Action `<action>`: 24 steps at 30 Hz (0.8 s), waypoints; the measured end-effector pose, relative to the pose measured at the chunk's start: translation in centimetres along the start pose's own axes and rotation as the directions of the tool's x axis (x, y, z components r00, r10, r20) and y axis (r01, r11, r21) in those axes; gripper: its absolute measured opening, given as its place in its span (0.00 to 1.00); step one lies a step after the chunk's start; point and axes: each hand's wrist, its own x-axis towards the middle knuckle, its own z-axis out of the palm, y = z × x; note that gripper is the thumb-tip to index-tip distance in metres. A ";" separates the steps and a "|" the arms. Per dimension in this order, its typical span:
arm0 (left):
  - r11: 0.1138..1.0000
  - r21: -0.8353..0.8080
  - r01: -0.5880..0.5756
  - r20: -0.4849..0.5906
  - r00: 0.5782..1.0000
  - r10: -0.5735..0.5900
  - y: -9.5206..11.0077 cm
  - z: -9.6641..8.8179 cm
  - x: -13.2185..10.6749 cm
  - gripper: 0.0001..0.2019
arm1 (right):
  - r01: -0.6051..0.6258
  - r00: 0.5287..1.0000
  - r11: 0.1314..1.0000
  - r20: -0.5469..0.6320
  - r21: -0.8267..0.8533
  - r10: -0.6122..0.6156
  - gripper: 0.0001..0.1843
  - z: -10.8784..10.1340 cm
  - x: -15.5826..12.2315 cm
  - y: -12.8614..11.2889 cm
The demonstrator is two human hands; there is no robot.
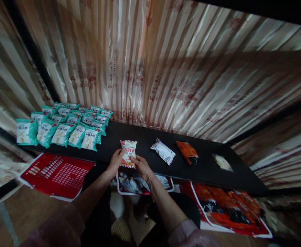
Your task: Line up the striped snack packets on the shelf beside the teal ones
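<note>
White-and-red packet [128,158], just below frame centre: left hand [116,161] and right hand [142,166] have fingers clamped on opposite sides, apparently to steady it, printed face exposed.

Glossy plastic packet [128,155], smooth matt tabletop [143,139], shiny rippled sheeting [130,51]

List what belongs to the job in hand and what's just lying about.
Likely in the job:
red-lettered snack packet, in the grip of the left hand and right hand

Apparently lying about, untouched by either hand:
teal 小鱼小虾 snack bags
white-and-blue packet
orange-and-black packet
pale packet
red baskets
</note>
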 end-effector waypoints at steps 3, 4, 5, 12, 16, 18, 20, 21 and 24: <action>1.000 0.017 0.013 -0.037 0.999 -0.012 0.4 -0.1 -0.2 0.20 | 0.036 0.999 0.999 -0.024 0.032 -0.036 0.22 0.1 0.6 -0.6; 0.999 0.026 0.022 -0.047 0.999 -0.021 0.4 -0.2 -0.3 0.19 | 0.039 0.999 0.999 -0.037 0.036 -0.038 0.22 0.1 0.8 -0.6; 0.999 0.033 0.029 -0.054 0.998 -0.027 0.4 -0.3 -0.4 0.18 | 0.039 0.998 0.998 -0.050 0.039 -0.038 0.22 0.0 1.0 -0.5; 0.999 0.041 0.031 -0.082 0.996 -0.027 -0.4 -0.8 -1.9 0.16 | 0.024 0.998 0.998 -0.051 0.059 -0.021 0.20 0.1 0.5 0.4; 0.999 0.033 0.021 -0.057 0.998 -0.019 -0.1 -0.7 -3.1 0.15 | 0.025 0.999 0.998 -0.041 0.065 -0.023 0.19 0.3 -0.1 0.5; 1.000 0.021 0.011 -0.054 0.998 -0.010 0.2 -0.7 -3.5 0.15 | 0.039 0.999 0.997 -0.032 0.068 -0.037 0.19 0.5 -0.3 0.6; 1.000 0.008 -0.009 -0.054 0.998 0.009 0.5 -0.8 -3.7 0.15 | 0.052 0.998 0.997 -0.027 0.058 -0.050 0.19 0.6 -0.5 0.6; 1.000 0.003 -0.016 -0.055 0.998 0.016 0.6 -0.8 -3.7 0.15 | 0.056 0.998 0.997 -0.026 0.051 -0.055 0.19 0.7 -0.6 0.5; 1.000 -0.013 -0.028 -0.054 0.998 0.027 0.6 -0.5 -3.6 0.14 | 0.056 0.998 0.998 -0.021 0.042 -0.056 0.20 0.7 -0.8 0.2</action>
